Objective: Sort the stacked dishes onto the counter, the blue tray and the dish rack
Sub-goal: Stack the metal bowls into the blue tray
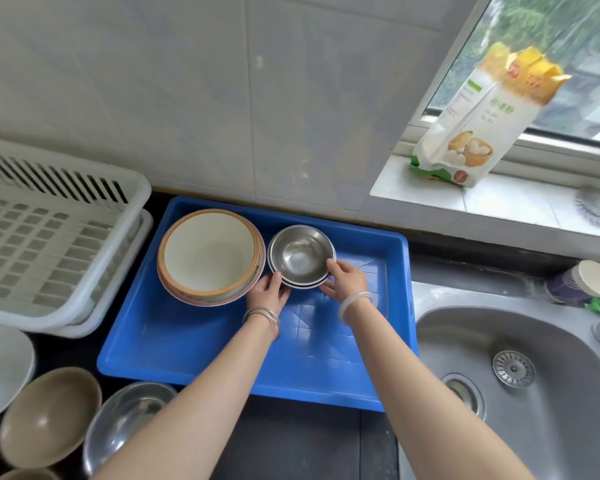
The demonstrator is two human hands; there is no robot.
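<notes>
A small stack of steel bowls stands in the blue tray, with white rims showing under the top one. My left hand grips the stack's near left edge and my right hand grips its near right edge. To the left of it in the tray sits a stack of large cream bowls with orange rims. The white dish rack stands left of the tray, with nothing in it.
On the dark counter at the lower left sit a white bowl, a brown bowl and a steel bowl. A steel sink lies to the right. A flour bag and a wire scrubber rest on the windowsill.
</notes>
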